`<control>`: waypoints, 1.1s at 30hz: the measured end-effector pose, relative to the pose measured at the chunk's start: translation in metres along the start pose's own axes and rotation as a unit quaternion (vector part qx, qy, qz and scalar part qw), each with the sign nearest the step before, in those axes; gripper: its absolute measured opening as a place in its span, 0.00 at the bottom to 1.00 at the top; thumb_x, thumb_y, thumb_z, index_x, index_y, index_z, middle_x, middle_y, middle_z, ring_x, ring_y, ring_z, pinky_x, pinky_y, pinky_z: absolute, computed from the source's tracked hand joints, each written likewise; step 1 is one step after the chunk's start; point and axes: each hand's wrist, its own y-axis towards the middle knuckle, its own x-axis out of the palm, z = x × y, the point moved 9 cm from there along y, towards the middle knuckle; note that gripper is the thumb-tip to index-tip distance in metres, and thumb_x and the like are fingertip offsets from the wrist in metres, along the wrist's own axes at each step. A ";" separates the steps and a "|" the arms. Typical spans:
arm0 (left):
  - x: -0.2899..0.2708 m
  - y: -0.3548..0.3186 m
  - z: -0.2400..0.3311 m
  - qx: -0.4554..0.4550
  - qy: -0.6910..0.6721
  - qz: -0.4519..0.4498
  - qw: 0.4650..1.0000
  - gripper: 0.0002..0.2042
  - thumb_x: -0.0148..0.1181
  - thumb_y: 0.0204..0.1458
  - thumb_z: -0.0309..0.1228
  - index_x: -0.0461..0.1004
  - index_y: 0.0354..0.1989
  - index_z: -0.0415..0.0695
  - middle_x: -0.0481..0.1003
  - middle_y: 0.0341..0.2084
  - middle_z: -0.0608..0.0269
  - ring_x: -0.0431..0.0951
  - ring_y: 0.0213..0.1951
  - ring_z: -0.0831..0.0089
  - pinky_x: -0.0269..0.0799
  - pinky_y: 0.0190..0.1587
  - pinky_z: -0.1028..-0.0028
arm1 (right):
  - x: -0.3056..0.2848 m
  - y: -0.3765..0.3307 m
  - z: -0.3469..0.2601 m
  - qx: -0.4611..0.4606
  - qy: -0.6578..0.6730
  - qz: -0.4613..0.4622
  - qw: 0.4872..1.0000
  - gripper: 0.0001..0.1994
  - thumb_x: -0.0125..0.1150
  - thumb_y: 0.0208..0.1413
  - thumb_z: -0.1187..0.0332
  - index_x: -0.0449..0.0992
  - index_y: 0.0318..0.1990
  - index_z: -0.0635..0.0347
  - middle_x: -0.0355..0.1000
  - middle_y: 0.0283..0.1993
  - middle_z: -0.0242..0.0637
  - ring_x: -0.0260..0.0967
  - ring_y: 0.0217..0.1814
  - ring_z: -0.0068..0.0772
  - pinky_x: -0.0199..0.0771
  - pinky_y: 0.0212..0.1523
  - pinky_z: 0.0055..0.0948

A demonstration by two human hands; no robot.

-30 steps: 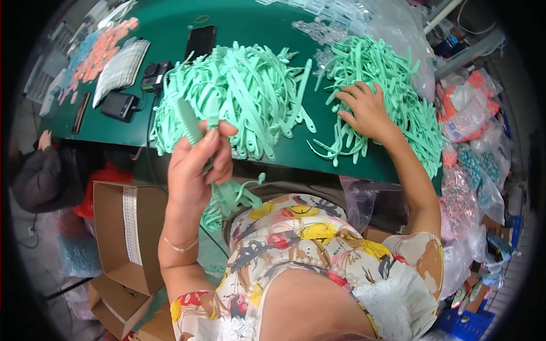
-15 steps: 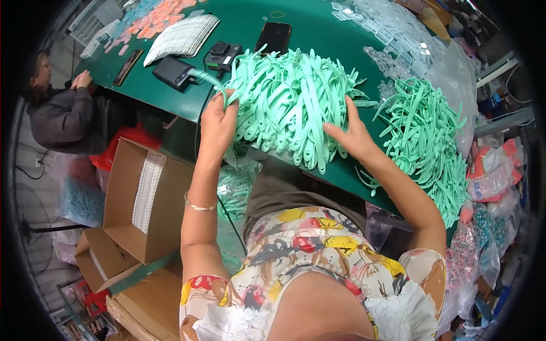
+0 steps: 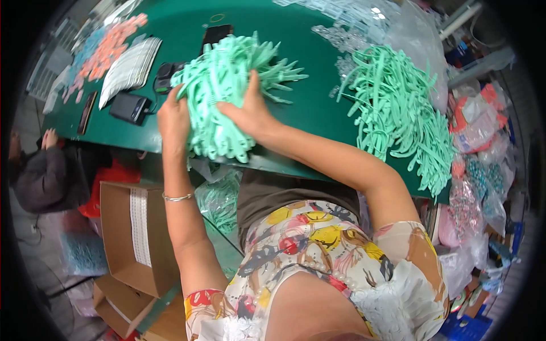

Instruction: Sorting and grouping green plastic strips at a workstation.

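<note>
A thick bundle of mint-green, strap-like plastic strips (image 3: pixel 219 85) is gathered over the front edge of the green table. My left hand (image 3: pixel 174 120) grips its left side, with the fingers partly hidden behind the strips. On the right side, my right hand (image 3: pixel 249 113) presses in with thumb and fingers wrapped around the bundle. Many strip ends fan out to the right beyond my right fingers. A second, loose pile of the same strips (image 3: pixel 392 108) lies on the right part of the table, apart from both hands.
Beyond the bundle lies a dark phone (image 3: pixel 217 35). To the left are a black box-shaped device (image 3: pixel 129 108), a fanned white stack (image 3: pixel 131 65) and orange pieces (image 3: pixel 108 48). Clear plastic parts (image 3: pixel 352 20) lie far right. Open cardboard boxes (image 3: pixel 162 238) stand below left; a person (image 3: pixel 48 176) sits beyond.
Both hands have moved left and closer together, squeezing the spread strips into a narrower bundle. The right-hand pile remains on the table. The whole view has shifted.
</note>
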 end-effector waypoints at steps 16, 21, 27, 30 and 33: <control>-0.053 0.008 0.000 0.076 -0.085 -0.050 0.992 0.14 0.47 0.56 0.29 0.70 0.47 0.36 0.74 0.34 0.64 0.68 0.28 0.83 0.64 0.30 0.82 | -0.050 -0.009 -0.023 0.118 -0.308 -0.129 0.935 0.48 0.52 0.44 0.40 0.44 0.60 0.74 0.56 0.56 0.61 0.52 0.60 0.58 0.51 0.58 0.51; -0.091 -0.041 0.076 -0.032 -0.207 -0.074 0.975 0.15 0.48 0.56 0.33 0.70 0.49 0.41 0.73 0.31 0.69 0.51 0.12 0.92 0.42 0.13 0.86 | -0.069 -0.014 -0.030 0.106 -0.336 -0.180 0.918 0.40 0.51 0.47 0.43 0.58 0.53 0.77 0.70 0.40 0.58 0.69 0.43 0.56 0.70 0.45 0.42; -0.014 -0.095 0.178 -0.137 -0.398 -0.238 0.875 0.14 0.51 0.51 0.34 0.73 0.41 0.40 0.68 0.19 0.73 0.58 0.15 0.89 0.50 0.17 0.86 | -0.144 -0.037 -0.068 -0.054 -0.216 -0.126 0.967 0.16 0.58 0.51 0.63 0.72 0.45 0.63 0.73 0.40 0.38 0.71 0.40 0.29 0.71 0.39 0.29; 0.044 -0.128 0.212 -0.151 -0.518 -0.398 0.742 0.13 0.46 0.57 0.37 0.71 0.42 0.42 0.69 0.21 0.71 0.56 0.13 0.88 0.50 0.17 0.85 | -0.151 -0.063 -0.087 0.011 -0.009 -0.158 0.987 0.12 0.57 0.52 0.67 0.74 0.41 0.65 0.74 0.35 0.37 0.71 0.35 0.25 0.70 0.36 0.24; 0.082 -0.150 0.223 -0.168 -0.536 -0.433 0.705 0.13 0.45 0.58 0.38 0.70 0.38 0.42 0.68 0.22 0.69 0.57 0.14 0.86 0.53 0.17 0.82 | -0.160 -0.079 -0.096 0.050 0.103 -0.154 0.981 0.11 0.55 0.54 0.70 0.72 0.43 0.66 0.72 0.36 0.34 0.70 0.33 0.23 0.70 0.34 0.24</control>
